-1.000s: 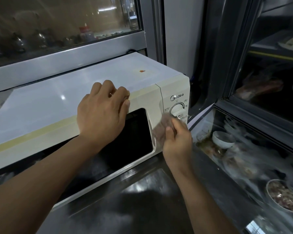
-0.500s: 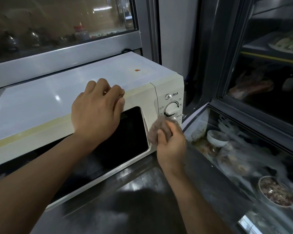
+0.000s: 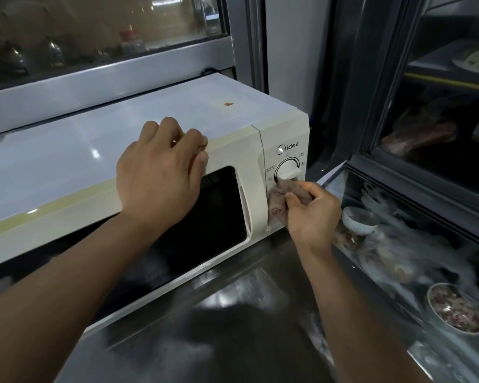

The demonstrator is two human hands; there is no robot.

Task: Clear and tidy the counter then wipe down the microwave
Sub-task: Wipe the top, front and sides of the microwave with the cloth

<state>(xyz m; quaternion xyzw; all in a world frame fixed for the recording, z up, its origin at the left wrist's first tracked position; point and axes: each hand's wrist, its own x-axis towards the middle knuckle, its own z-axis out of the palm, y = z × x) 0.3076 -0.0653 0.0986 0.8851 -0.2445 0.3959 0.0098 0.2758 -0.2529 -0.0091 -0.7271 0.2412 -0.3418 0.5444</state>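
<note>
tabletop [image 3: 233, 313]: shiny steel, bottom of the frame, nearest thing to the camera. It carries the microwave.

right hand [image 3: 311, 214]: right of centre, fingers curled round a bunched brownish cloth [image 3: 281, 199] and pushing it against the lower part of the control panel.

cloth vs dial: the cloth sits just below the dial [image 3: 288, 170], touching or nearly touching its lower edge, can't quite tell which. So the dial is up and slightly away from the hand.

left hand [image 3: 158, 172]: left of centre, draped over the top front edge of the microwave [image 3: 108, 150], fingers bent down onto the top, palm over the door's upper corner. Looks like it's just bracing the box, not holding anything.

which hand is nearer: the right one by a mile, it's already on the panel. The left is well off toward the door side.

microwave lie: long side runs from the lower left up toward right of centre, panel at the right end.

what's left, I reckon: the panel strip runs up and down, so the next stroke likely goes upward round the dial.

spot [image 3: 227, 104]: small orange mark on the top, further back, upper middle of the frame, beyond both hands.
</note>
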